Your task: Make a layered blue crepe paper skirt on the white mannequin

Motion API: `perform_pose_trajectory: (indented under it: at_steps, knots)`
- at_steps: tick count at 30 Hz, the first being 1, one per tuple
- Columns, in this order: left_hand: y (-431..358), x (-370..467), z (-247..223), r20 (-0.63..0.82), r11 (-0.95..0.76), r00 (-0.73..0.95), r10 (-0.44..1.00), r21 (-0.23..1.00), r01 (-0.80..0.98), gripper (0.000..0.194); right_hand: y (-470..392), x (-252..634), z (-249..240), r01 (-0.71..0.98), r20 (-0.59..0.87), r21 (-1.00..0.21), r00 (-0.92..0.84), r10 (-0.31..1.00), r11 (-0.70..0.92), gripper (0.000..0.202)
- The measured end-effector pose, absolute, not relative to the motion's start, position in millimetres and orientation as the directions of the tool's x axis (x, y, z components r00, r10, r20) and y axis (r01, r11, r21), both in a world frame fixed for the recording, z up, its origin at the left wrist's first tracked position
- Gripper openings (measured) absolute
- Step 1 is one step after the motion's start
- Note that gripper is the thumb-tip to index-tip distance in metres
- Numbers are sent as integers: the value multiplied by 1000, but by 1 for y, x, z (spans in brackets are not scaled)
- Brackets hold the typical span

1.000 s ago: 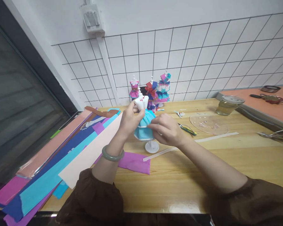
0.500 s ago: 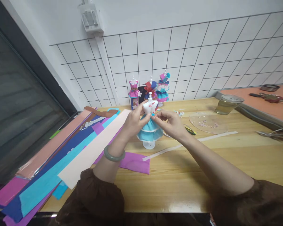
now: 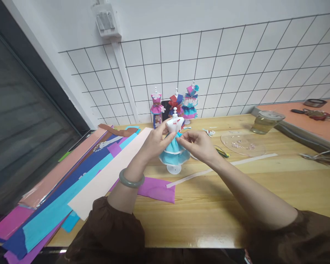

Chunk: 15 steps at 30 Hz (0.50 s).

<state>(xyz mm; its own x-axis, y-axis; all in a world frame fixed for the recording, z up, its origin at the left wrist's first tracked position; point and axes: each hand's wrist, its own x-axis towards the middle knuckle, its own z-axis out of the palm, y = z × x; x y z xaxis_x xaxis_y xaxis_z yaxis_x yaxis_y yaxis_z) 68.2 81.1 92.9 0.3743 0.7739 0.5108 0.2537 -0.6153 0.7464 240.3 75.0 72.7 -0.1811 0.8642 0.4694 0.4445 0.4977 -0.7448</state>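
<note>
Left hand (image 3: 154, 143) grips white mini mannequin in blue paper skirt (image 3: 175, 150), right hand (image 3: 200, 146) pinches its waist; hard tug likely tears paper.

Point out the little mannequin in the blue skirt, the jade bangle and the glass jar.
mannequin (image 3: 175, 124), head view, white torso.
jade bangle (image 3: 131, 180), head view, front of the ring.
glass jar (image 3: 266, 123), head view, its side wall.

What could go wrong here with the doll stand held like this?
1. The left hand and right hand pinch the small doll stand at the waist; a hard pull may tear or crease its blue paper skirt.
2. The three finished doll stands sit right behind it; a forward slip could knock them over.
3. The glass of liquid stands near the right forearm; a wide sweep might spill it.
</note>
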Motion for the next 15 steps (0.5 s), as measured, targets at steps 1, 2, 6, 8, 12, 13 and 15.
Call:
perform_pose_trajectory:
  at_steps: [1,2,6,8,12,13,15]
  knots:
    - [80,67,94,503,-610,383,775,752,249,38,75,240,73,452,465,-743,-180,867,493,31]
    - [80,66,95,491,-603,390,779,759,247,38,75,240,73,458,463,-742,-180,868,490,31]
    - [80,67,95,483,-595,390,784,762,254,39,75,240,74,453,462,-743,-184,868,492,33]
    - [82,70,92,521,-614,350,779,746,257,47,75,240,74,449,469,-743,-180,865,496,33]
    - [84,78,86,552,-607,254,794,743,282,49,75,239,74,442,451,-756,-183,874,483,32]
    - [85,78,86,553,-603,243,797,743,291,46,75,239,73,436,447,-760,-187,874,482,32]
    - [85,79,86,553,-601,235,799,735,313,43,76,240,73,418,442,-769,-197,875,483,34]
